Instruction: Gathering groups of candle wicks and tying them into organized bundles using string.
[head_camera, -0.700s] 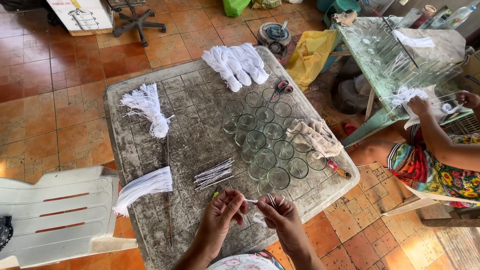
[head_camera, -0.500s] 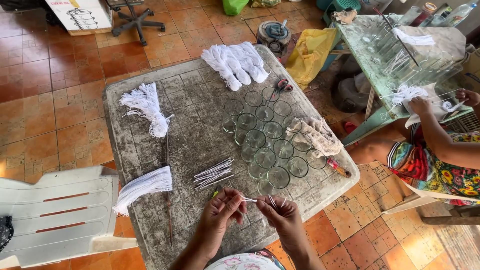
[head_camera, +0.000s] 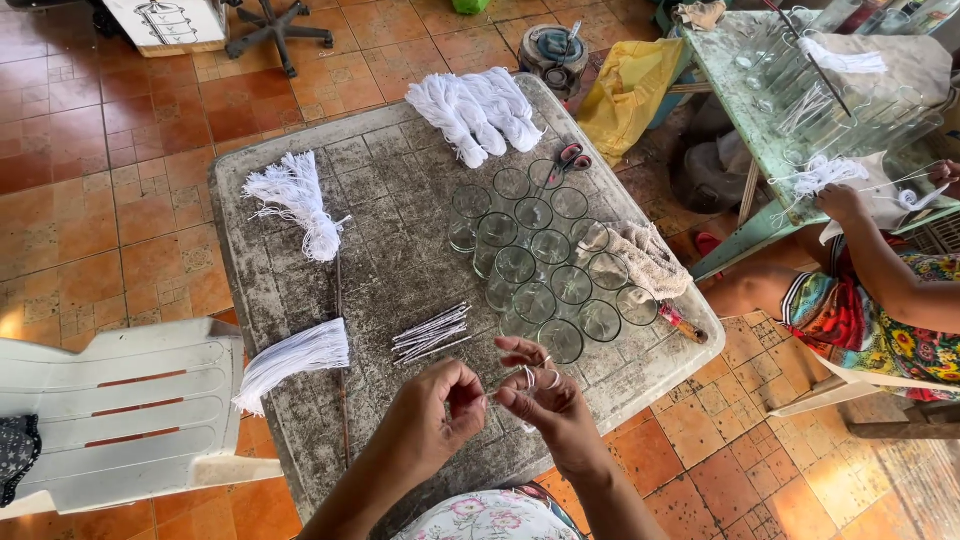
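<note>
I see left hand (head_camera: 432, 405) and right hand (head_camera: 545, 400) pinching one thin white wick (head_camera: 503, 388), just below the glass cups (head_camera: 540, 265).

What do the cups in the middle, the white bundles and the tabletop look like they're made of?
Cups: clear glass by the look, since the tabletop shows through them and the rims glint.
White bundles: soft cotton-like string, matte, with frayed ends.
Tabletop: grey, rough and stained with a grid pattern; probably weathered plastic or cement, hard to tell.
</note>
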